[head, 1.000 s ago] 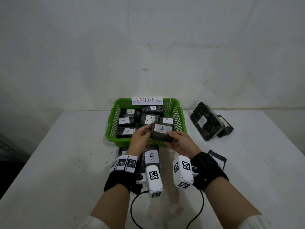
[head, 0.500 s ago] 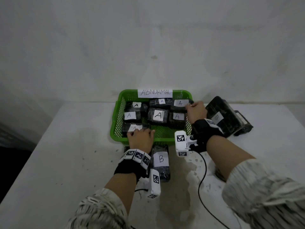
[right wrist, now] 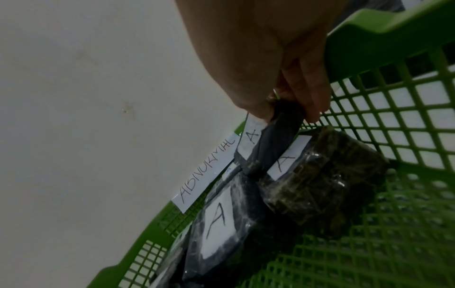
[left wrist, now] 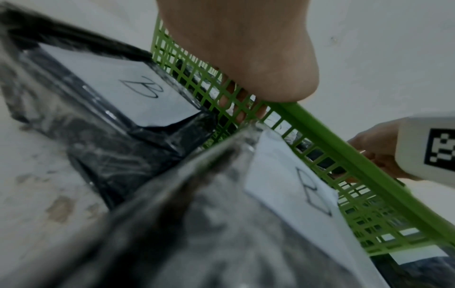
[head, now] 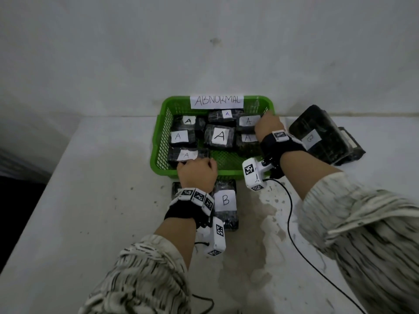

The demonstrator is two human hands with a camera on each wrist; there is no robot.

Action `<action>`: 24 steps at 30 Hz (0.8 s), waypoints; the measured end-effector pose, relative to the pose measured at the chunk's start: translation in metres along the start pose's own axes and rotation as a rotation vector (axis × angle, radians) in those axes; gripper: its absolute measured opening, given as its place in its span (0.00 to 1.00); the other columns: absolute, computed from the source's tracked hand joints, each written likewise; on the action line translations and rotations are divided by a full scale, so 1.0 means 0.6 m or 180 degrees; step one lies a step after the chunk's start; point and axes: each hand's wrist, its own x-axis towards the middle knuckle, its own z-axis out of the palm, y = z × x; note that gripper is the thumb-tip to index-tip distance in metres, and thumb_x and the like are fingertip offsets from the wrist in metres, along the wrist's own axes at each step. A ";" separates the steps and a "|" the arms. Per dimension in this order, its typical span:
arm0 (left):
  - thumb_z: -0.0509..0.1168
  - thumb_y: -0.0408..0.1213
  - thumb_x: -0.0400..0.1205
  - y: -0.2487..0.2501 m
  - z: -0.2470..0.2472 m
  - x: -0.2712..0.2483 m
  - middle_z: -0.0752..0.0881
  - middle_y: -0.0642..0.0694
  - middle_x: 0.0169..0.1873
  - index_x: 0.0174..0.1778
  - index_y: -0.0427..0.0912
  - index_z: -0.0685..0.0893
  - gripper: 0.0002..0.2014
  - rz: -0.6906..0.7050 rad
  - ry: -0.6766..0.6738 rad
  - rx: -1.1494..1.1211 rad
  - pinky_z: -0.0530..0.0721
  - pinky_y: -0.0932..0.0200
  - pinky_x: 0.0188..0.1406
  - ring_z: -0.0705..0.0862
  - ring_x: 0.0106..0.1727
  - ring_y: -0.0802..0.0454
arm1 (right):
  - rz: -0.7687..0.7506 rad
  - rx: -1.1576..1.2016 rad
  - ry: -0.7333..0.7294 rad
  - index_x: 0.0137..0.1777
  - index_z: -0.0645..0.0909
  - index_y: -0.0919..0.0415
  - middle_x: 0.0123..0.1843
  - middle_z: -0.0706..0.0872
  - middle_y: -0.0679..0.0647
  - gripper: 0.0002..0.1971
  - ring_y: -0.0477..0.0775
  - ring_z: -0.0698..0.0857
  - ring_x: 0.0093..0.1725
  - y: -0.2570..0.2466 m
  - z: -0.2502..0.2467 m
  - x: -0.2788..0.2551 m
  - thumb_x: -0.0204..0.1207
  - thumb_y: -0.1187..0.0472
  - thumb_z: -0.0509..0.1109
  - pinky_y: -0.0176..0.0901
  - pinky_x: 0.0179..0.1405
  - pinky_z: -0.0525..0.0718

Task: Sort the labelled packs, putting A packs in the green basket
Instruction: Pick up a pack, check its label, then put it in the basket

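Observation:
The green basket (head: 162,137), tagged ABNORMAL, holds several black packs labelled A. My right hand (head: 267,123) reaches into its back right corner and pinches the edge of an A pack (head: 248,121); in the right wrist view thumb and fingers (right wrist: 310,109) clamp that pack's (right wrist: 270,148) dark wrapper, tilted above another A pack (right wrist: 320,185). My left hand (head: 196,168) sits on the front rim, fingers curled over it into the basket (left wrist: 344,152). Below that wrist lie B packs (head: 225,200), also seen as two B packs (left wrist: 138,91) in the left wrist view.
A big black B pack (head: 315,137) leans on another dark pack just right of the basket. A black cable (head: 292,223) trails over the stained white table (head: 90,200). The wall stands right behind the basket.
A second ago both hands held the A pack over the basket's front. The right hand carried it to the back right corner; the left dropped onto the front rim.

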 end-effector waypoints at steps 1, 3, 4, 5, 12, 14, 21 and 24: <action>0.52 0.46 0.78 -0.001 0.003 0.000 0.82 0.46 0.18 0.20 0.44 0.81 0.23 0.0007 0.0096 0.0015 0.73 0.57 0.35 0.77 0.19 0.47 | -0.0029 -0.0058 -0.0037 0.75 0.62 0.75 0.69 0.78 0.71 0.20 0.69 0.80 0.67 0.001 0.002 0.002 0.83 0.69 0.53 0.56 0.61 0.78; 0.52 0.46 0.77 -0.003 0.009 0.001 0.80 0.47 0.16 0.19 0.44 0.81 0.23 0.0034 0.0257 0.0055 0.74 0.58 0.33 0.75 0.17 0.47 | -0.0048 -0.0176 -0.0112 0.76 0.60 0.73 0.69 0.78 0.71 0.22 0.70 0.80 0.66 0.000 0.006 0.005 0.82 0.70 0.53 0.58 0.61 0.78; 0.52 0.45 0.77 -0.004 0.011 0.001 0.80 0.46 0.16 0.19 0.44 0.81 0.23 0.0053 0.0287 0.0050 0.74 0.58 0.33 0.75 0.17 0.47 | -0.0081 -0.0223 -0.0142 0.77 0.57 0.72 0.68 0.79 0.71 0.24 0.71 0.80 0.65 -0.001 0.007 0.006 0.81 0.71 0.53 0.59 0.59 0.79; 0.52 0.45 0.78 -0.004 0.014 0.001 0.80 0.46 0.16 0.19 0.44 0.81 0.23 0.0072 0.0314 0.0036 0.75 0.57 0.33 0.75 0.17 0.47 | -0.0136 -0.0271 -0.0135 0.78 0.55 0.70 0.67 0.79 0.71 0.26 0.71 0.81 0.63 -0.002 0.008 0.007 0.80 0.73 0.54 0.60 0.56 0.79; 0.52 0.45 0.77 -0.005 0.019 0.003 0.80 0.47 0.15 0.19 0.44 0.81 0.23 0.0089 0.0447 0.0039 0.75 0.57 0.34 0.75 0.17 0.47 | -0.0388 -0.0748 -0.0128 0.71 0.66 0.70 0.71 0.71 0.71 0.17 0.72 0.78 0.66 -0.004 0.013 0.012 0.83 0.70 0.55 0.60 0.60 0.78; 0.52 0.45 0.78 -0.005 0.020 0.003 0.80 0.47 0.16 0.19 0.44 0.81 0.23 0.0117 0.0424 0.0055 0.75 0.57 0.34 0.75 0.17 0.47 | -0.0351 -0.0563 -0.0068 0.74 0.63 0.69 0.71 0.73 0.71 0.20 0.72 0.79 0.65 -0.005 0.014 0.013 0.82 0.71 0.55 0.59 0.59 0.78; 0.52 0.45 0.78 -0.007 0.023 0.003 0.80 0.47 0.16 0.20 0.44 0.81 0.22 0.0130 0.0429 0.0055 0.73 0.57 0.34 0.72 0.17 0.48 | -0.0432 -0.0629 -0.0082 0.74 0.65 0.68 0.67 0.77 0.71 0.21 0.71 0.80 0.63 0.002 0.012 0.023 0.82 0.72 0.54 0.58 0.55 0.79; 0.51 0.45 0.79 -0.006 0.021 0.003 0.80 0.47 0.16 0.20 0.45 0.81 0.23 0.0122 0.0376 0.0090 0.74 0.56 0.35 0.73 0.18 0.48 | -0.0417 -0.0602 -0.0309 0.63 0.76 0.71 0.62 0.82 0.70 0.13 0.69 0.83 0.59 0.001 0.015 0.032 0.81 0.71 0.56 0.54 0.51 0.81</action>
